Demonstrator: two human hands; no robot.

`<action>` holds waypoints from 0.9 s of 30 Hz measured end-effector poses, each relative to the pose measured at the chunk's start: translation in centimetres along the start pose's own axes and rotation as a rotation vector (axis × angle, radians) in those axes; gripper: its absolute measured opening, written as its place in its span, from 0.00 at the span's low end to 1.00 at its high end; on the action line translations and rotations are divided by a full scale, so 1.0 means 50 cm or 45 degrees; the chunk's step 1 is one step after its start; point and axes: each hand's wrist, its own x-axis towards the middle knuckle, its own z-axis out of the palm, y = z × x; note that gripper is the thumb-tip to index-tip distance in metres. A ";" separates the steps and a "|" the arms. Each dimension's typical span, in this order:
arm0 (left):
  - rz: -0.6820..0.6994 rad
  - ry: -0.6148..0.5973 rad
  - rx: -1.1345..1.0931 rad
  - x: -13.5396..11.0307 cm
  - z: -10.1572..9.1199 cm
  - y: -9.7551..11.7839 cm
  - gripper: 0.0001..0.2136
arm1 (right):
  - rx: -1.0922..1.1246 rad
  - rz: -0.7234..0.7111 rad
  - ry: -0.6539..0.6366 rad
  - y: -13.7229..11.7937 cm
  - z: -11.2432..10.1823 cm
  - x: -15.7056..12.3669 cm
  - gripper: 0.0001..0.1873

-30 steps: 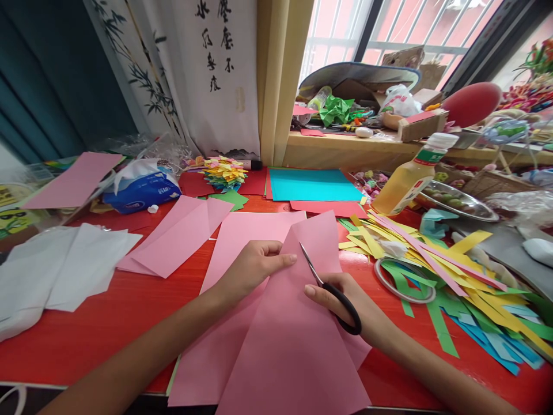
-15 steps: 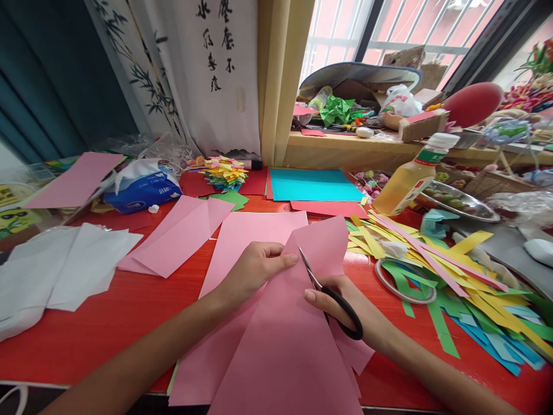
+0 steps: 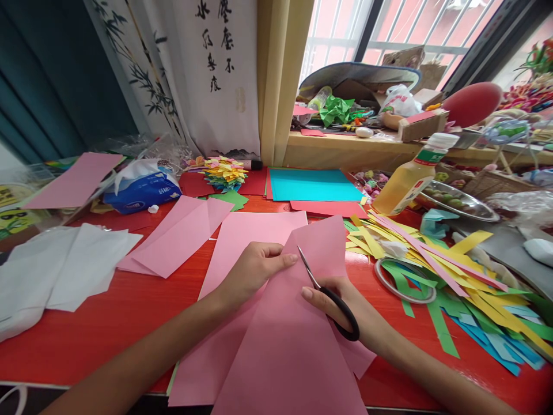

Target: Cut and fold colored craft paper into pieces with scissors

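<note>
My left hand [image 3: 253, 270] pinches the upper left edge of a folded pink paper sheet [image 3: 287, 346] that lies on the red table [image 3: 108, 323]. My right hand [image 3: 349, 314] grips black-handled scissors [image 3: 326, 297], whose blades point up and away into the pink sheet near its top. A cut runs up the sheet along the blades. The strip of pink paper right of the cut hangs loose under my right hand. Another pink sheet [image 3: 242, 236] lies flat beneath.
More pink sheets [image 3: 181, 233] and white papers [image 3: 64, 268] lie to the left. A heap of coloured paper strips [image 3: 453, 271] and a tape roll [image 3: 404, 282] sit right. A juice bottle [image 3: 408, 181], metal bowl [image 3: 458, 202], cyan sheet [image 3: 313, 185] and tissue pack [image 3: 140, 187] stand behind.
The scissors have advanced a little up the pink sheet and the cut has lengthened. The cut-off right part has shifted apart from the main sheet. My left hand stays put.
</note>
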 end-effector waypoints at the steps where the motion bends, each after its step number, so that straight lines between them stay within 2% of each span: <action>1: -0.004 -0.003 -0.005 0.000 0.000 0.000 0.15 | -0.005 0.000 0.003 0.000 0.000 0.000 0.21; 27: -0.041 -0.023 -0.072 0.003 0.000 -0.004 0.14 | -0.052 -0.029 0.035 0.004 0.005 -0.002 0.21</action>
